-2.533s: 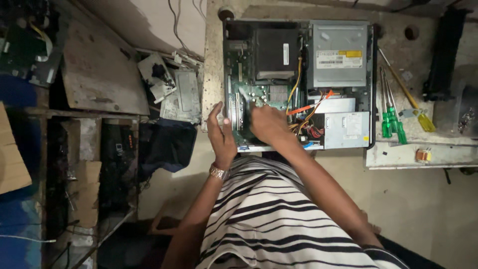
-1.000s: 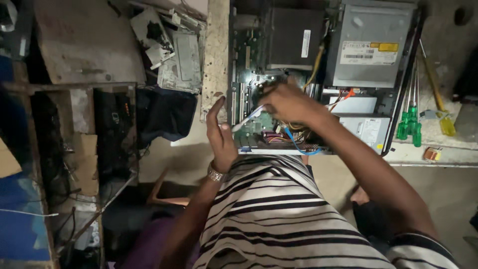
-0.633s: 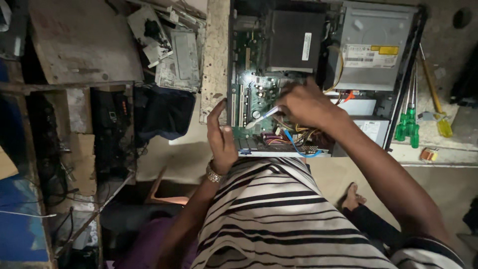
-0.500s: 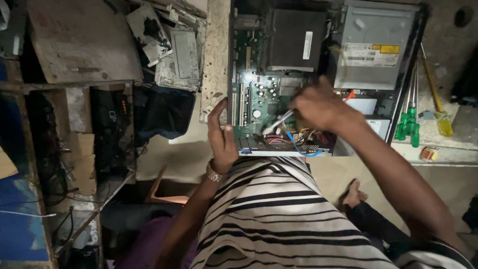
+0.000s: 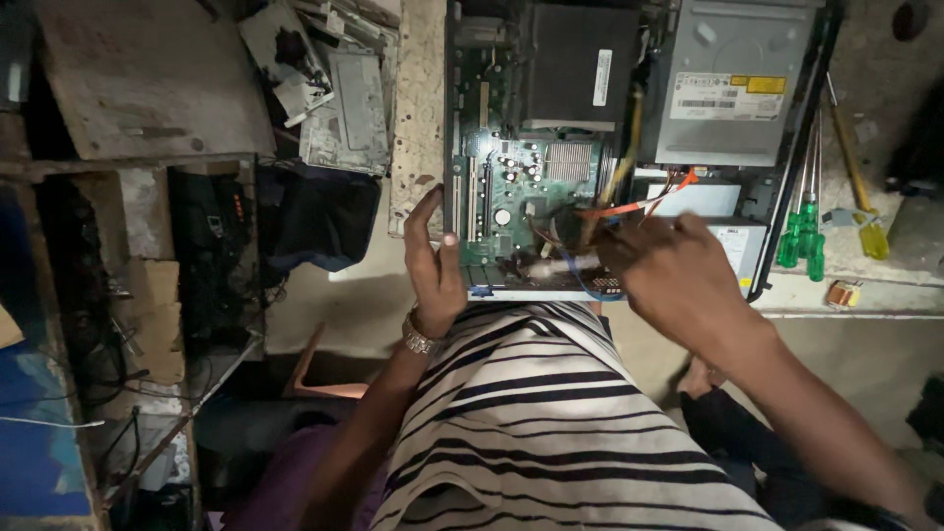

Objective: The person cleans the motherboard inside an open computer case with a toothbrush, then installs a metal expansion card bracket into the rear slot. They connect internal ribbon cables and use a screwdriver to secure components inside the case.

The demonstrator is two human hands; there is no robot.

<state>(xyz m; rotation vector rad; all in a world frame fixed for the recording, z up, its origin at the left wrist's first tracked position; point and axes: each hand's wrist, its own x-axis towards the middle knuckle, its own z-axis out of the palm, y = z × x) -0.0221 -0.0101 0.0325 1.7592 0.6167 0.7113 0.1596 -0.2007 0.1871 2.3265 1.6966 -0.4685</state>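
Since half a second ago the right hand has slid lower and rightward, off the middle of the green circuit board to its near right corner, while the left hand keeps its place on the near left edge of the open metal computer case. That left hand is flat, fingers together and pressed against the case wall, a metal watch at the wrist. Right fingers curl in a pinch around a slim pale metal tool whose tip points left over the board; how much of the tool lies inside the fist is hidden. A white upright label sits on the black fan shroud, and a white sticker with a yellow corner patch lies on the grey optical drive. Orange and yellow wires run between them. Green-handled screwdrivers and a yellow-handled one lie on the bench just right of the case. Shelves at left are too dark to read.
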